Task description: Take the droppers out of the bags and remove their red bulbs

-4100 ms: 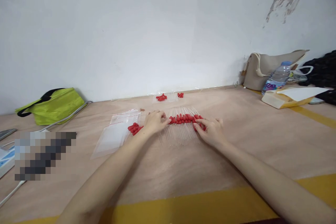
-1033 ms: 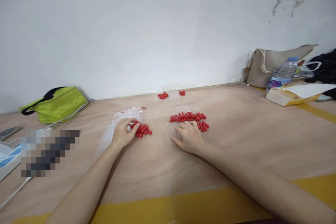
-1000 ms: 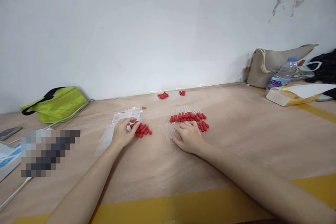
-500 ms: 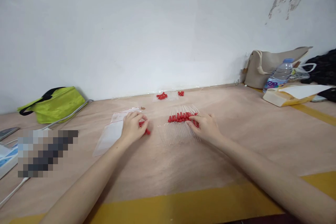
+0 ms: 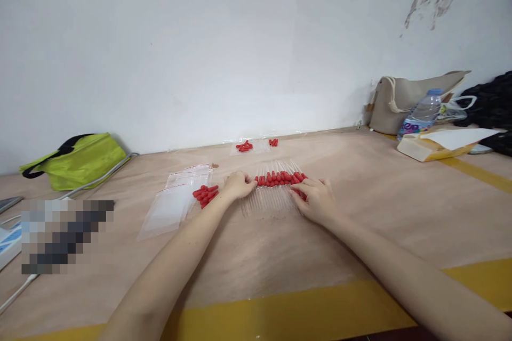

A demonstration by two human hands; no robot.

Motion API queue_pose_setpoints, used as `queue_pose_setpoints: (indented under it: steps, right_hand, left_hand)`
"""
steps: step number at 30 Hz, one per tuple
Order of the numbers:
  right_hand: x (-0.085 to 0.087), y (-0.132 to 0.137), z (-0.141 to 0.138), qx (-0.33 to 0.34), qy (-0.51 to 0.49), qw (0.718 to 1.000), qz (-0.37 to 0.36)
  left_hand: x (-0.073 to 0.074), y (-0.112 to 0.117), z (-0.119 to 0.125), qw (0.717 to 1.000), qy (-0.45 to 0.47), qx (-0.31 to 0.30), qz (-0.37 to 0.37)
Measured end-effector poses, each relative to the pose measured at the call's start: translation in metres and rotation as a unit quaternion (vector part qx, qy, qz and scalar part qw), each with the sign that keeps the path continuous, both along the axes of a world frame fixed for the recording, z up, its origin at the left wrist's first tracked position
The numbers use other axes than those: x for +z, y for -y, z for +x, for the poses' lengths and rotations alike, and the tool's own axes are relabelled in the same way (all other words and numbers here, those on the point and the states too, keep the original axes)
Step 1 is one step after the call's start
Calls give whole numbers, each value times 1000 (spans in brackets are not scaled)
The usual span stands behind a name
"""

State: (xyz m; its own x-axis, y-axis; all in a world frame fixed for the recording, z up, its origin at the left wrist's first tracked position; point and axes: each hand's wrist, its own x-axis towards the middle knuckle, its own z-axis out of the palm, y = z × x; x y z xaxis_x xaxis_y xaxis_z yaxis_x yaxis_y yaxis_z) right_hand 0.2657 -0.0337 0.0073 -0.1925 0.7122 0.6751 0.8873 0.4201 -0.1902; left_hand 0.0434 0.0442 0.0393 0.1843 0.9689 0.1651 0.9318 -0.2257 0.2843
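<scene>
A row of red rubber bulbs (image 5: pixel 276 178) lies across the middle of the table, on thin clear tubes (image 5: pixel 268 202) that fan out towards me and towards the wall. At the row's left end is my left hand (image 5: pixel 239 185), fingers closed together, the tips at the outermost bulb; whatever they pinch is hidden. My right hand (image 5: pixel 318 200) rests at the right end, its bent fingers closed around red bulbs by the tubes. Beside my left forearm lies a loose pile of red bulbs (image 5: pixel 205 195), partly covered by it. Clear zip bags (image 5: pixel 172 205) lie left of that pile.
Near the wall are more red bulbs (image 5: pixel 244 146) on a clear bag. A green pouch (image 5: pixel 82 162) and a cable are at left, by a pixelated patch. At right stand a water bottle (image 5: pixel 422 112), a grey bag (image 5: pixel 384 109) and an open carton (image 5: pixel 432 146).
My left hand has moved right, from the loose pile to the left end of the row, uncovering the pile. My right hand stays at the right end, with its fingers slightly shifted.
</scene>
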Motion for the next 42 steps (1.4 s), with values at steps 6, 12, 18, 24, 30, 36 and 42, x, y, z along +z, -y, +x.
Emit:
queue_pose_setpoints:
  steps: [6, 12, 18, 24, 30, 36, 42]
  right_hand:
    - [-6, -1, -2, 19, -35, 999, 25]
    - [-3, 4, -13, 89, -23, 992, 87]
    - [4, 17, -29, 154, 80, 982, 74]
    - [-4, 15, -34, 174, 89, 976, 98]
    - [-5, 18, -39, 187, 85, 976, 75]
    - [-5, 22, -40, 211, 64, 973, 69]
    - [-6, 23, -37, 226, 68, 969, 76]
  left_hand:
    - [6, 30, -14, 995, 39, 26, 93]
    - [2, 82, -42, 958, -16, -117, 261]
    - [-17, 98, -44, 925, -17, -189, 329]
    - [-25, 97, -43, 924, 17, -202, 324]
    - [-20, 99, -41, 938, -1, -216, 271]
    - [-20, 98, -38, 935, -29, -253, 246]
    - [-20, 101, -40, 930, -21, -266, 253]
